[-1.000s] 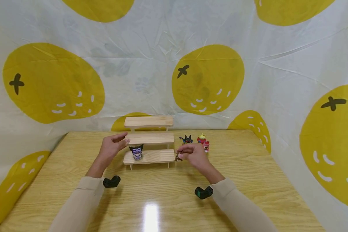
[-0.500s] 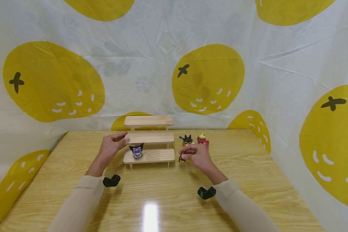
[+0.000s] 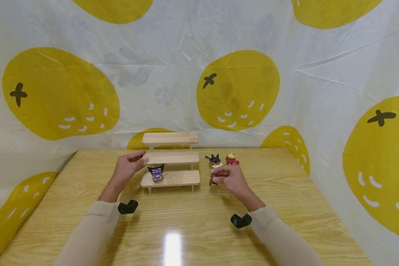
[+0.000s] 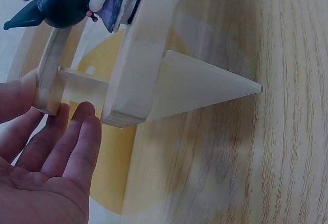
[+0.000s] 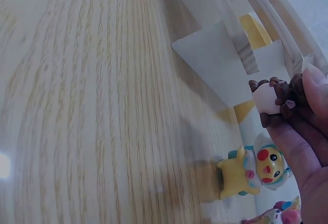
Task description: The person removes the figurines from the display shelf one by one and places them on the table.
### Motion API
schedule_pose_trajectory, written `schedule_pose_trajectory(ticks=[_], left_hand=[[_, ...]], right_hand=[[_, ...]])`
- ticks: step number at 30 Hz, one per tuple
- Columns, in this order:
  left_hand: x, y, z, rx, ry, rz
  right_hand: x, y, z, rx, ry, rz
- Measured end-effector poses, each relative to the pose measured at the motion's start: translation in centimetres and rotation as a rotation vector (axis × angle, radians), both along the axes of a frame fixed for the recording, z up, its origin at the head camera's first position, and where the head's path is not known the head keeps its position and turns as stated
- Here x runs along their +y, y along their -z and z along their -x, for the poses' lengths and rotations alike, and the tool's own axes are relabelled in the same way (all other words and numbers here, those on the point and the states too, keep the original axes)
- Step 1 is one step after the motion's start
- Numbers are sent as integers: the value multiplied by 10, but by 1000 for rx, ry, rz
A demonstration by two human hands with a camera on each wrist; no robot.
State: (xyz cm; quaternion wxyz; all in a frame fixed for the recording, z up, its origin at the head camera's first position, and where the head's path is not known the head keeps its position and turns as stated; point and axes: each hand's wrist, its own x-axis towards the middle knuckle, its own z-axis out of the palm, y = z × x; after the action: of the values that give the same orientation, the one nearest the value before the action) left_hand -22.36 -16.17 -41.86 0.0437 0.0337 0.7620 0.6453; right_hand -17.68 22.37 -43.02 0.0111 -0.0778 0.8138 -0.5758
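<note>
A three-tier wooden display stand (image 3: 181,178) stands toward the back of the table. My left hand (image 3: 128,169) pinches the left end of its middle tier, thumb on one face and fingers on the other. On the bottom tier sits a black-and-purple figurine (image 3: 157,173) with pointed ears, seen close in the left wrist view. My right hand (image 3: 232,180) pinches a small dark brown figurine (image 5: 270,101) with a pale round patch, right of the bottom tier. Part of this figurine is hidden by the fingers. Beyond it, a yellow figurine (image 5: 238,175) in a white cap stands on the table.
Behind the right hand stand a black-eared figurine (image 3: 214,159) and a red-and-yellow one (image 3: 231,158). A pink figurine (image 5: 287,215) is partly cut off in the right wrist view. A white curtain (image 3: 173,92) with yellow fruit prints hangs behind the wooden table (image 3: 173,214).
My right hand has shifted to the right with the brown figurine, away from the end of the bottom tier. My left hand stays at the middle tier.
</note>
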Motion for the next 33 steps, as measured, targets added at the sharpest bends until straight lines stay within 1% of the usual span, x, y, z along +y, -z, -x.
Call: schedule_pose_trajectory(ticks=[7, 15, 20, 25, 33], left_hand=[[0, 0, 0, 7, -1, 1], [1, 0, 2, -6, -9, 4], [0, 1, 1, -4, -8, 1], [0, 1, 0, -2, -7, 1], [1, -1, -1, 1, -3, 2]], right_hand=[[7, 3, 1, 17, -7, -9], [13, 3, 0, 24, 41, -64], [19, 7, 2, 18, 50, -60], [25, 9, 2, 30, 43, -45], [31, 10, 2, 25, 69, -45]])
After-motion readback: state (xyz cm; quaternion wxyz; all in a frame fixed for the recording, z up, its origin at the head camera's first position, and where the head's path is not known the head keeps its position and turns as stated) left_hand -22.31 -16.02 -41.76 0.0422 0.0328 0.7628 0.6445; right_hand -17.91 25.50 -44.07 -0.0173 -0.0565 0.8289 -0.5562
